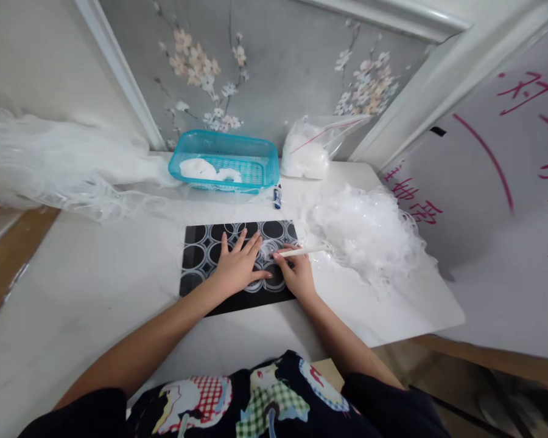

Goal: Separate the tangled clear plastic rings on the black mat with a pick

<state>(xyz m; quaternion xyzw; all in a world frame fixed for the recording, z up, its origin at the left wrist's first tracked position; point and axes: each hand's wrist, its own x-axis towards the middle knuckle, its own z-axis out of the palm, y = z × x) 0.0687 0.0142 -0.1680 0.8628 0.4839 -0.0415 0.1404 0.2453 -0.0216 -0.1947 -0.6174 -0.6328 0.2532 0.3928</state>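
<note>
A black sheet with rows of pale rings lies on the white table. My left hand rests flat on its middle, fingers spread, holding nothing. At the sheet's right part, my right hand pinches a thin white stick, whose tip end is at the fingers and whose other end points right. Between the two hands, a small translucent piece sits on the rings; its exact shape is too small to tell.
Behind the sheet stand a blue basket holding white pieces and a clear bag of white material. A dark blue object lies nearby. Translucent piles are at right and left. A whiteboard borders the right.
</note>
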